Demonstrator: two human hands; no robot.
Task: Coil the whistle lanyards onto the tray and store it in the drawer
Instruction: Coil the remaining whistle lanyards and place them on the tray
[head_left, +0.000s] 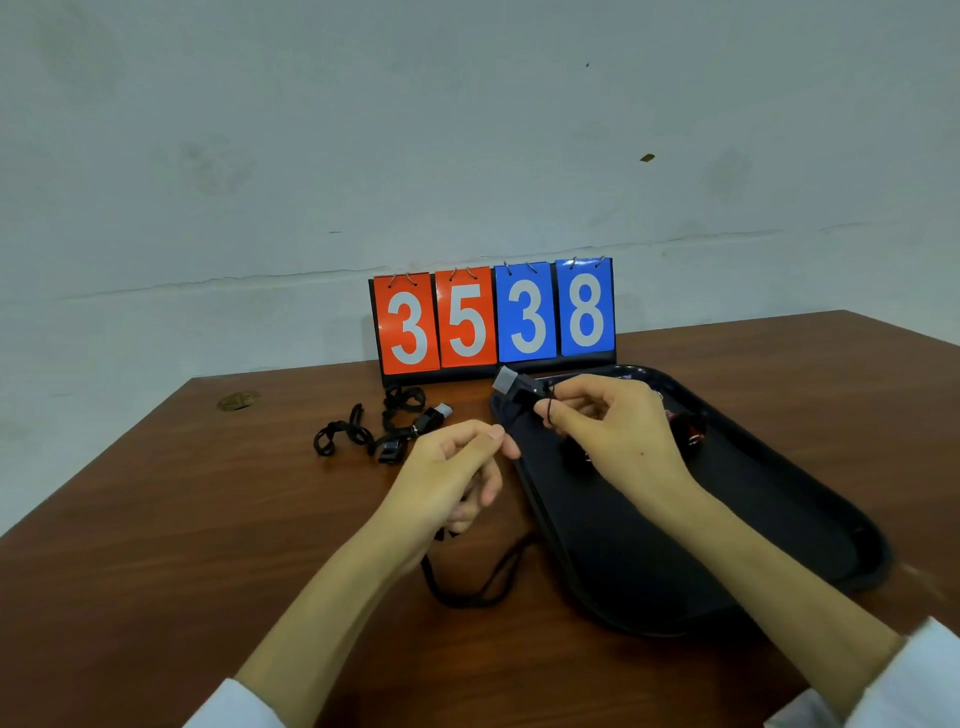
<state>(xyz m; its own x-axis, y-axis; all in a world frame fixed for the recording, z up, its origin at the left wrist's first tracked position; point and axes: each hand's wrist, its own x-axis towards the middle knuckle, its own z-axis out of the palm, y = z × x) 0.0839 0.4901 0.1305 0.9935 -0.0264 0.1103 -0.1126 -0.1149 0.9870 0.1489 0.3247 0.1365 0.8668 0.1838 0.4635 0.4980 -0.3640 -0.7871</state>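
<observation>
Right hand pinches the black plastic whistle above the upper-left end of the black oval tray. Left hand seemingly pinches its black cord lanyard, which trails down-frame, looping on the brown wooden surface.

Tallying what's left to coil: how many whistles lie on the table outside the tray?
2: one black plastic whistle near the flip scoreboard, another nearer the left hand. The right hand holds a third; the black tray's contents are partly hidden.
</observation>
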